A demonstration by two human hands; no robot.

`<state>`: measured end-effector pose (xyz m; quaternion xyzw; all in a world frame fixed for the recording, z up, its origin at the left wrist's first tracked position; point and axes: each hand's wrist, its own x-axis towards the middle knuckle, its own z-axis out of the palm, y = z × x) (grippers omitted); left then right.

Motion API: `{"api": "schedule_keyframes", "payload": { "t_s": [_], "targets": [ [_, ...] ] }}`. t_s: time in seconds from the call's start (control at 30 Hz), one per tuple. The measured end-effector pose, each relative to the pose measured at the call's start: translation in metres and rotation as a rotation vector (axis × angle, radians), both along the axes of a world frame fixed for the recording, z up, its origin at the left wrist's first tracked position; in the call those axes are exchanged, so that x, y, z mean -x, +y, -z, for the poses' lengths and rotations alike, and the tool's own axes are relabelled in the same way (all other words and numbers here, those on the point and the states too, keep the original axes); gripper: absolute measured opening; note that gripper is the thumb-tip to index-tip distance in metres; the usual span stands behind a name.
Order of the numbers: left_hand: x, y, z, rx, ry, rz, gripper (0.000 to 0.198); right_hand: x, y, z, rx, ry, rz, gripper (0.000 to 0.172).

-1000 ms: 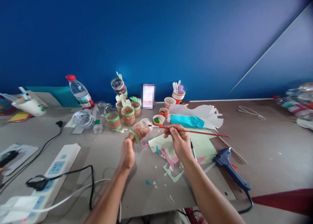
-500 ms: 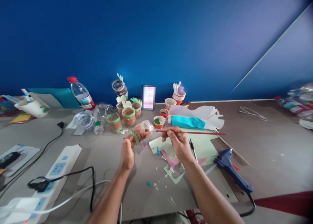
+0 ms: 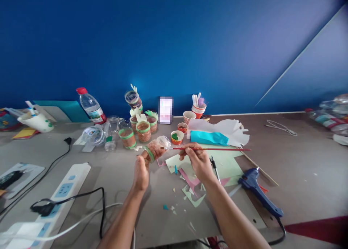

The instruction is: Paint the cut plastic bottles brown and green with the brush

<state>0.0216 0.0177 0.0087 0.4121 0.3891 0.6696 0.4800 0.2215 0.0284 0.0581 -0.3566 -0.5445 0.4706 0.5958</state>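
My left hand (image 3: 141,172) is closed round one end of a clear plastic cup (image 3: 157,149) tilted on its side, coated in brown paint with a green band. In my right hand (image 3: 196,158) is a thin red paintbrush (image 3: 217,149), held level, its bristles at the cup's painted side. Behind the hands stand a small paper cup of green paint (image 3: 177,136) and another of brown paint (image 3: 182,127). To the left are several similar brown cups (image 3: 143,130) with green bands, some with pale leaf-shaped cutouts on their rims.
A blue glue gun (image 3: 259,191) lies at the right, beside a pen (image 3: 214,167) and paper scraps (image 3: 194,194). A power strip (image 3: 65,191) with cords occupies the left. Further back are a water bottle (image 3: 92,105), a phone (image 3: 165,110) and turquoise paper (image 3: 208,137).
The brush tip has shifted slightly left along the cup's side. Both hands keep their grips, and the whole view has moved a little.
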Motion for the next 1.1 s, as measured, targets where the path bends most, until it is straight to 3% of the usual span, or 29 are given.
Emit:
{"api": "schedule_keyframes", "payload": {
  "t_s": [0.13,0.23,0.37,0.5,0.63,0.8,0.87,1.1],
  "targets": [
    [-0.003,-0.001,-0.004,-0.079,0.014,0.027,0.073,0.001,-0.001,-0.003,-0.016,-0.031,0.073,0.016],
    [-0.004,-0.001,-0.008,-0.068,-0.004,0.024,0.073,0.0,0.0,-0.002,-0.008,-0.041,0.02,0.017],
    [-0.006,-0.002,-0.012,-0.056,-0.04,0.019,0.075,0.0,0.002,0.001,-0.002,-0.041,0.099,0.018],
    [-0.005,-0.001,-0.011,-0.073,-0.04,0.025,0.073,0.002,0.001,0.002,0.014,-0.012,-0.021,0.02],
    [-0.004,-0.001,-0.009,-0.068,-0.045,0.028,0.072,0.004,-0.002,0.001,0.003,-0.017,0.036,0.016],
    [-0.004,-0.002,-0.012,-0.035,-0.012,0.008,0.074,0.005,-0.003,0.002,0.025,-0.007,-0.033,0.016],
    [-0.005,-0.002,-0.012,-0.015,-0.02,0.004,0.076,0.005,-0.002,0.004,0.014,-0.018,0.03,0.016],
    [-0.007,-0.003,-0.018,0.002,-0.096,0.015,0.076,0.0,0.006,0.008,0.041,0.294,0.103,0.016]
  ]
}}
